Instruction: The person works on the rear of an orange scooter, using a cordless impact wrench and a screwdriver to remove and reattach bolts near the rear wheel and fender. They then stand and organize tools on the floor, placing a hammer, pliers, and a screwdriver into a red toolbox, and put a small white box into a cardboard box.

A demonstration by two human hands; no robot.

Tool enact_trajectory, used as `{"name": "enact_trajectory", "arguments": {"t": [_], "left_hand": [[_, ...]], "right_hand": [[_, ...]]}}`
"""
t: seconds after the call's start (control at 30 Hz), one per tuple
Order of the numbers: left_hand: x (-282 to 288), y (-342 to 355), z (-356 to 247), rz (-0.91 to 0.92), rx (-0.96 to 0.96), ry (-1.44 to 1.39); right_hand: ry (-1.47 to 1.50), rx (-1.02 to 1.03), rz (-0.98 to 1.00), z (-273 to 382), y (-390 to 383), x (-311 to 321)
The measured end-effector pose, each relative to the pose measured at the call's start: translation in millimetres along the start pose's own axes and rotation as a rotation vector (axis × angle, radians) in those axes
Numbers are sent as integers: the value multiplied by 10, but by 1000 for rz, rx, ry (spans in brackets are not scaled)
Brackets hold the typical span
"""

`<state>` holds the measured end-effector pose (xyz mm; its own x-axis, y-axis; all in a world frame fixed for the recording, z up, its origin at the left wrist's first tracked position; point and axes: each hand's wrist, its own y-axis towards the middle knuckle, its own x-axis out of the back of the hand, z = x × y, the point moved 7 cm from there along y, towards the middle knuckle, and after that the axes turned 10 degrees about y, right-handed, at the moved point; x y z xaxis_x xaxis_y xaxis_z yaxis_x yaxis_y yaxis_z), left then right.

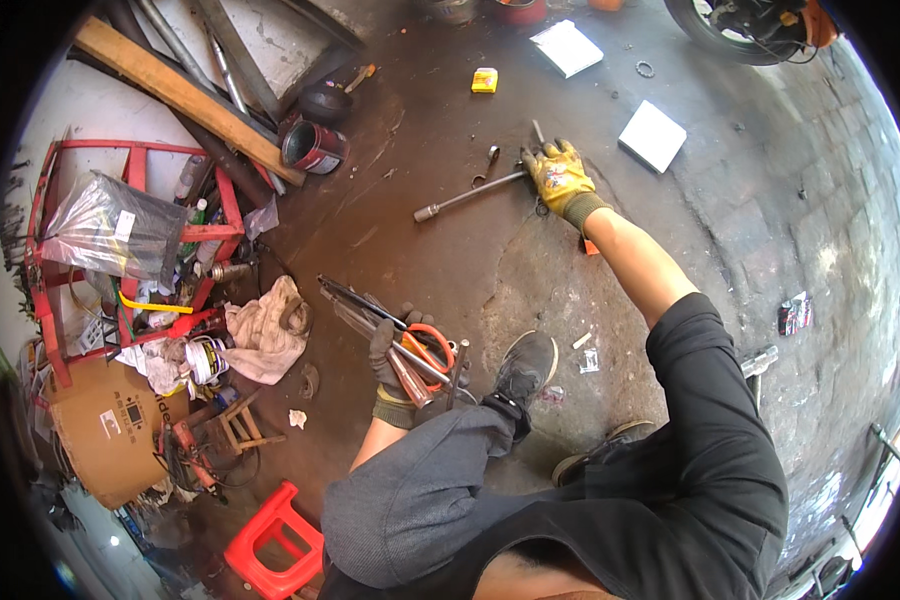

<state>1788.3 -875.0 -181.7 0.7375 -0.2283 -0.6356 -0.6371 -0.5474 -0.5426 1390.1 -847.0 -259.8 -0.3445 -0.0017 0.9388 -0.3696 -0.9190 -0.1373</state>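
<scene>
The gloved left hand point(402, 352) grips a bundle of hand tools point(390, 335); the right hand point(560, 178) closes on the long socket wrench point(468, 197) lying on the floor, likely gathering tools, lifting next.

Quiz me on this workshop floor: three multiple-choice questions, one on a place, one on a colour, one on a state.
1. Where is the long socket wrench?
A. On the floor by the right hand
B. On the red rack
C. On the stool

2. What colour is the plastic stool?
A. Blue
B. Red
C. White

3. What is the left hand doing?
A. Resting empty
B. Holding a rag
C. Gripping a bundle of tools

A: the wrench lies on concrete at the right hand.
B: the stool is bright red.
C: the fingers close around the bundle of tools.
</scene>
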Motion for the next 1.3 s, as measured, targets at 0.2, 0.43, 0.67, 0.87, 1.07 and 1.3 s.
{"name": "enact_trajectory", "arguments": {"t": [0.2, 0.43, 0.67, 0.87, 1.07, 1.3], "left_hand": [[-25, 79, 207, 68, 61, 12], [-810, 471, 708, 425, 257, -92], [-1766, 880, 1508, 791, 540, 11], [-2321, 829, 2396, 910, 767, -1], [-2362, 686, 2912, 866, 810, 74], [-2541, 749, 2536, 755, 726, 215]], "right_hand": [[-187, 110, 164, 194, -360, 164], [688, -360, 477, 284, -1552, 466], [929, -367, 133, 262, -2902, 835], [646, -528, 145, 88, -3655, 952], [1215, -741, 46, -96, -4204, 614], [358, -1140, -141, -1911, -5663, 307]]}}
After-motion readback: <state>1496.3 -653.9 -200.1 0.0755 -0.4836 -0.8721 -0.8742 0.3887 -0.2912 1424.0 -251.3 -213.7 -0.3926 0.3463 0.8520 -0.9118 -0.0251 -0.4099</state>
